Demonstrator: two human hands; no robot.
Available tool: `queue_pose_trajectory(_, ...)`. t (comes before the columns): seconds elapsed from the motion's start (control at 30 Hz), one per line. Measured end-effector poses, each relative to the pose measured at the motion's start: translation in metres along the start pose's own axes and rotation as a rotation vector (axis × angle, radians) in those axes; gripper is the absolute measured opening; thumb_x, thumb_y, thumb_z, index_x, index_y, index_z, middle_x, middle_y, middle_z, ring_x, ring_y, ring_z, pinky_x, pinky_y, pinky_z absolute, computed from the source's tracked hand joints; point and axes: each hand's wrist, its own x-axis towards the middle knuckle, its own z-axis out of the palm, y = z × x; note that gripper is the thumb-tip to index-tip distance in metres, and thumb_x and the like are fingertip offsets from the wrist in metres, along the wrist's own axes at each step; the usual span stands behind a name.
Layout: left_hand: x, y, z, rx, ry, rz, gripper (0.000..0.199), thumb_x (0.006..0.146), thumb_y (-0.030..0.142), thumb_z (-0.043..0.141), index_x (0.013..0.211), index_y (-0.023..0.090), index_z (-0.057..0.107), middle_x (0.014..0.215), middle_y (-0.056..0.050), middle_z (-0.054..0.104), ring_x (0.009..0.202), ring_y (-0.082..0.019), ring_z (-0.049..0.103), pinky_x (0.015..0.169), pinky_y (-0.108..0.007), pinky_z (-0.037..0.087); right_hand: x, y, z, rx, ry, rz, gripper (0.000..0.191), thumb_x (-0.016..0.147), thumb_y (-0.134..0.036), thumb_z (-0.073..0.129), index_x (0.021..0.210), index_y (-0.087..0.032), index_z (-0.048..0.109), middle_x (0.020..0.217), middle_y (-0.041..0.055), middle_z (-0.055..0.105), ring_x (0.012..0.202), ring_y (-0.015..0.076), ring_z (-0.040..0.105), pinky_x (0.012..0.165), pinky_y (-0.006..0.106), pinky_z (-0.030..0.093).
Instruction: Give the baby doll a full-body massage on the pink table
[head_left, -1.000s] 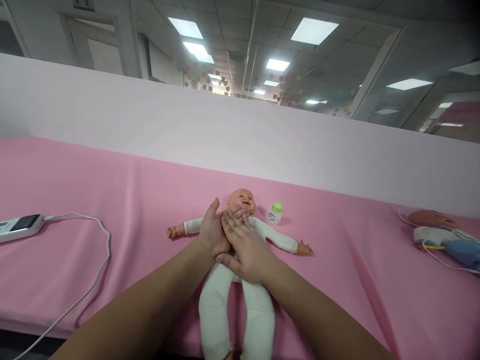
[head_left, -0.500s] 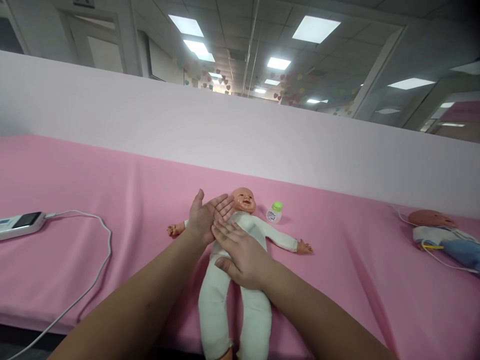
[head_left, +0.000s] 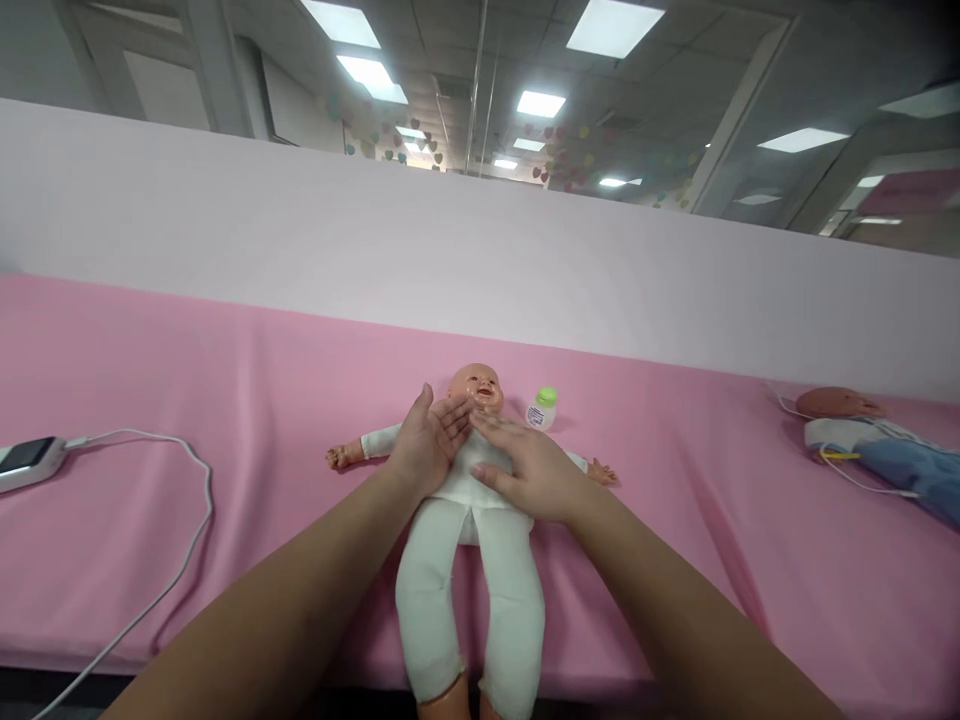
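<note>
Looks like a palm-to-palm step: left hand (head_left: 426,445) and right hand (head_left: 538,468) fingers outstretched, gripping nothing, above the doll (head_left: 472,488) on the sheet (head_left: 300,400) (bottle (head_left: 541,412) by its head). Next move probably needs relaxed palms.

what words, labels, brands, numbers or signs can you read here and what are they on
No text can be read for certain.
Label on the green-capped bottle: dark print, too small and blurred to read.
White device at the left edge: no legible characters on its dark screen.
Doll between the arms: no writing visible on its white suit.
</note>
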Motion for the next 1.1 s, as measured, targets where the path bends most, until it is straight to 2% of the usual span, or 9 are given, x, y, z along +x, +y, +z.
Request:
queue_pose_trajectory(0.1,0.007,0.001,-0.008,0.009,0.096,0.024,0.068,0.102,0.064,0.046,0.133,0.007,0.064,0.145,-0.022,0.063,0.139,-0.029,0.057,0.121,-0.038,0.041,-0.028,-0.014,-0.006,0.126,-0.168,-0.13,0.066,0.104,-0.054,0.053,0.161,-0.023,0.042,0.164,0.009,0.044,0.154,0.029,0.039,0.128,0.052,0.031)
queue_pose_trajectory(0.23,0.012,-0.002,-0.013,-0.009,0.139,0.001,0.068,0.101,0.063,0.049,0.139,0.007,0.061,0.144,-0.023,0.064,0.138,-0.028,0.058,0.119,-0.037,0.043,-0.053,-0.033,-0.003,0.267,-0.333,-0.247,0.056,0.108,-0.046,0.049,0.16,-0.029,0.042,0.163,0.0031,0.045,0.155,0.0248,0.037,0.131,0.05,0.023)
queue_pose_trajectory(0.3,0.013,-0.002,-0.014,-0.016,0.14,-0.013,0.068,0.101,0.063,0.048,0.14,0.01,0.061,0.141,-0.022,0.066,0.137,-0.027,0.059,0.117,-0.037,0.045,-0.052,-0.033,0.002,0.229,-0.337,-0.247,0.065,0.105,-0.053,0.053,0.163,-0.028,0.037,0.166,0.0057,0.041,0.157,0.0272,0.033,0.131,0.052,0.019)
queue_pose_trajectory(0.4,0.014,-0.003,-0.016,-0.01,0.14,-0.02,0.069,0.101,0.064,0.046,0.139,0.009,0.062,0.14,-0.022,0.067,0.136,-0.027,0.06,0.117,-0.037,0.044,-0.034,-0.018,0.011,0.107,-0.288,-0.192,0.094,0.094,-0.07,0.062,0.166,-0.021,0.028,0.17,0.0125,0.03,0.16,0.0336,0.022,0.131,0.058,0.011)
queue_pose_trajectory(0.5,0.015,-0.003,-0.018,0.019,0.157,-0.016,0.069,0.102,0.064,0.045,0.139,0.008,0.062,0.139,-0.022,0.067,0.135,-0.027,0.061,0.118,-0.036,0.044,-0.011,0.007,0.019,0.032,-0.254,-0.156,0.099,0.094,-0.076,0.056,0.167,-0.018,0.022,0.172,0.0147,0.021,0.161,0.0339,0.016,0.131,0.059,0.005)
queue_pose_trajectory(0.63,0.016,-0.005,-0.021,0.042,0.136,-0.01,0.065,0.102,0.062,0.048,0.14,0.011,0.062,0.138,-0.021,0.068,0.135,-0.027,0.061,0.118,-0.037,0.044,0.007,0.036,0.024,-0.001,-0.22,-0.094,0.091,0.1,-0.073,0.045,0.168,-0.017,0.02,0.173,0.0141,0.017,0.162,0.0317,0.014,0.132,0.055,0.009)
queue_pose_trajectory(0.83,0.015,-0.006,-0.011,0.129,0.176,-0.023,0.058,0.105,0.056,0.044,0.135,0.01,0.065,0.143,-0.021,0.064,0.138,-0.026,0.059,0.12,-0.036,0.042,0.008,0.065,0.027,-0.013,-0.116,0.116,0.091,0.101,-0.074,0.038,0.167,-0.012,0.026,0.173,0.014,0.022,0.161,0.0311,0.019,0.13,0.05,0.02)
queue_pose_trajectory(1.0,0.004,-0.003,0.0,0.239,0.23,-0.016,0.039,0.101,0.04,0.059,0.128,0.013,0.069,0.139,-0.02,0.068,0.138,-0.028,0.059,0.122,-0.041,0.04,-0.003,0.065,0.019,-0.089,-0.057,0.351,0.074,0.106,-0.066,0.032,0.156,-0.014,0.048,0.161,0.0167,0.049,0.146,0.036,0.048,0.116,0.051,0.041)
queue_pose_trajectory(1.1,-0.028,-0.001,0.005,0.414,0.132,0.02,0.031,0.09,0.027,0.074,0.118,0.016,0.076,0.133,-0.018,0.072,0.147,-0.035,0.048,0.127,-0.049,0.031,-0.007,0.065,0.018,-0.099,-0.035,0.375,0.06,0.109,-0.054,0.03,0.145,-0.017,0.06,0.151,0.0157,0.06,0.135,0.0348,0.06,0.108,0.049,0.047)
